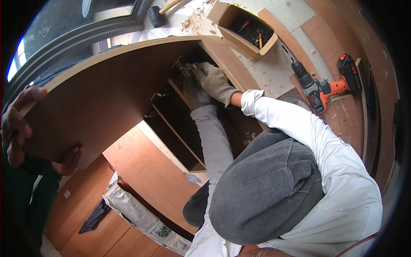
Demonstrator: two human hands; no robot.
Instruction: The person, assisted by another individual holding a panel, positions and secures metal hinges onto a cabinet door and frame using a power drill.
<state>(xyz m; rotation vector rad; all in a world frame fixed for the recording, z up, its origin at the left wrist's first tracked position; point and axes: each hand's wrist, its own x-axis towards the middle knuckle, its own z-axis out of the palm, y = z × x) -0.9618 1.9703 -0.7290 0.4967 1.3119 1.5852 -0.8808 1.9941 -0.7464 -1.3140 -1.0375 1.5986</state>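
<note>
My right hand, in a knitted work glove, reaches into the far end of a wooden cabinet. Its closed fingers are on a metal cabinet hinge at the inner corner of a large brown door panel. Just beside it, my left hand reaches up toward the same hinge. That hand is smeared and in shadow, so its fingers cannot be made out. At the far left, another person's bare hands support the panel's outer end. More metal hardware shows along the shadowed cabinet edge.
An orange and black cordless drill lies right of the cabinet. Beyond it sit an open cardboard box of screws and a black-headed mallet. A glazed frame stands far left. Wrapped boards lie below; wood shavings litter the floor.
</note>
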